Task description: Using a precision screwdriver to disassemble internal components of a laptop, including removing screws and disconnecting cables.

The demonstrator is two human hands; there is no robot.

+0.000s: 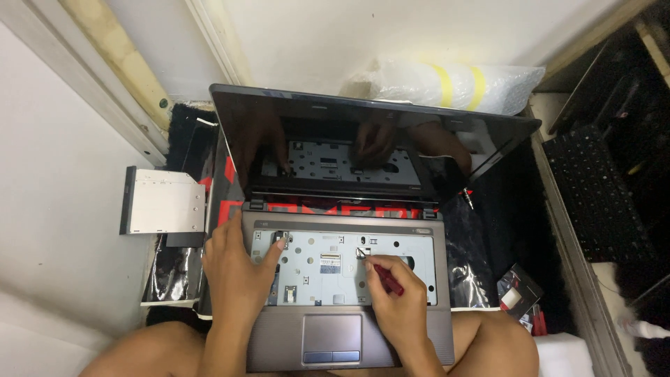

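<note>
Resting across the person's lap, the open grey laptop (342,293) has its keyboard taken out, so a pale metal tray (335,269) with round holes and small connectors shows where the keys would sit. The right hand (396,301) is closed around a red-handled screwdriver (386,276), whose tip meets a small fitting on the tray just right of its middle, above the touchpad (333,337). The left hand (236,269) lies on the left edge of the laptop base, fingers loosely curled and holding nothing, the thumb pressing near a small dark latch at the tray's upper left corner. The dark screen (363,139) stands tilted back behind the tray and mirrors both hands. Left of the laptop, on the floor, lies a slim silver optical drive (164,202); right of it, well apart, a loose black keyboard (593,195) leans. The base looks stiff and fairly heavy, best steadied by its solid outer edges as the left hand does; the tray's connectors and the thin ribbon sockets look fragile, so pressure belongs on the frame, not on them. The screwdriver is light, its smooth handle wanting a firm pinch.
</note>
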